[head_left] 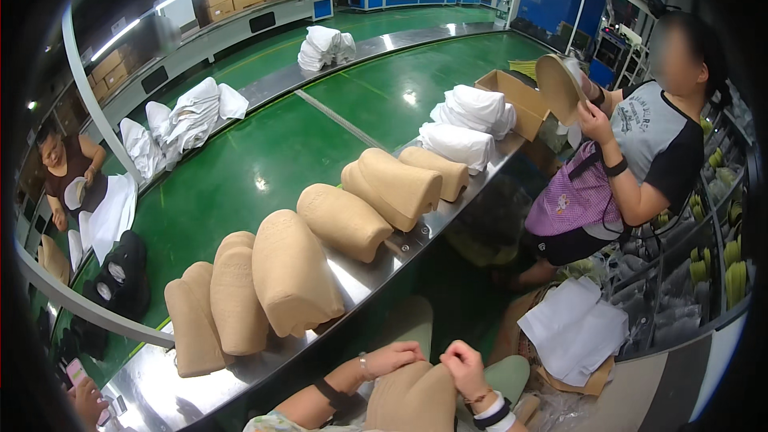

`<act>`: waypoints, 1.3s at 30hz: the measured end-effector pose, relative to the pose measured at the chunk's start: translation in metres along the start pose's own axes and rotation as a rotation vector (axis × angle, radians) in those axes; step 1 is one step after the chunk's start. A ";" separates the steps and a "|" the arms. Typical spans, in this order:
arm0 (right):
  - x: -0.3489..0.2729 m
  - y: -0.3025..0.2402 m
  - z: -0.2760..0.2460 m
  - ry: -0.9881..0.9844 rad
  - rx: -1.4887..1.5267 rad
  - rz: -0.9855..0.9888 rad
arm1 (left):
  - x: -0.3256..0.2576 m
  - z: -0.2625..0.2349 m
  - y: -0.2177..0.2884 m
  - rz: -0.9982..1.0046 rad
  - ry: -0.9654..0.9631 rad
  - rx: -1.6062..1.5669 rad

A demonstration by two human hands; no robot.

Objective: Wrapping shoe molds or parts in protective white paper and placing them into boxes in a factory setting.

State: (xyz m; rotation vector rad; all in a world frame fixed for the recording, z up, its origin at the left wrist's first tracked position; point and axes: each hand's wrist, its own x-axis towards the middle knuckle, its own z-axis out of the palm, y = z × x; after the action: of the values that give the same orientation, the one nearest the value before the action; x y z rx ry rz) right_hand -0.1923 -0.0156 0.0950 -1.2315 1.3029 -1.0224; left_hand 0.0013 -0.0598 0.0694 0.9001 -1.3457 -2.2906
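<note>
At the lower edge, a tan rounded piece with a lengthwise groove (pixel 412 402) lies between my forearms. My left hand (pixel 396 358) is closed at its upper left edge, fingers bent over the rim. On the upper right edge my right hand (pixel 464 366) is closed with the fingertips pinched together; what lies within the pinch is partly hidden. Flat grey-green pieces with rounded ends (pixel 504 380) show beside and behind the tan one. Several similar tan pieces (pixel 296 272) stand in a slanting row on the metal bench ahead of me.
White-wrapped bundles (pixel 456 144) and an open cardboard box (pixel 520 104) sit farther along the metal bench (pixel 352 292). At right, a co-worker (pixel 664 120) holds a tan oval piece. White sheets (pixel 576 332) lie at my right. Another person (pixel 76 168) works at far left.
</note>
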 end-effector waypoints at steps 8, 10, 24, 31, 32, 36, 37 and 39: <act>0.000 -0.008 0.004 0.193 0.304 0.243 | 0.009 -0.012 -0.006 -0.014 0.022 -0.040; 0.016 -0.028 0.003 0.214 0.183 0.142 | 0.015 -0.030 -0.025 -0.063 -0.042 -0.142; 0.265 -0.271 0.107 -0.714 -0.528 -0.454 | 0.025 -0.051 -0.039 0.067 -0.066 -0.147; 0.302 -0.252 0.197 -0.859 -0.768 -0.389 | 0.045 -0.086 -0.135 0.059 0.032 -0.549; 0.327 -0.221 0.188 -0.893 -0.734 -0.300 | 0.054 -0.087 -0.149 0.029 0.022 -0.595; 0.302 -0.255 0.162 -0.834 -0.576 -0.124 | 0.042 -0.086 -0.156 0.046 0.041 -0.582; 0.286 -0.272 0.161 -0.822 -0.452 -0.059 | 0.036 -0.090 -0.154 0.056 0.060 -0.574; 0.255 -0.297 0.159 -0.768 -0.268 0.041 | 0.029 -0.092 -0.149 0.073 0.077 -0.556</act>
State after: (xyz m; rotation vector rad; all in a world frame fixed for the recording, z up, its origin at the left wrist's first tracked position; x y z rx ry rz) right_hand 0.0134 -0.2921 0.3397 -1.5789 0.8562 -0.2729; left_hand 0.0456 -0.0625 -0.1029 0.7222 -0.6342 -2.3556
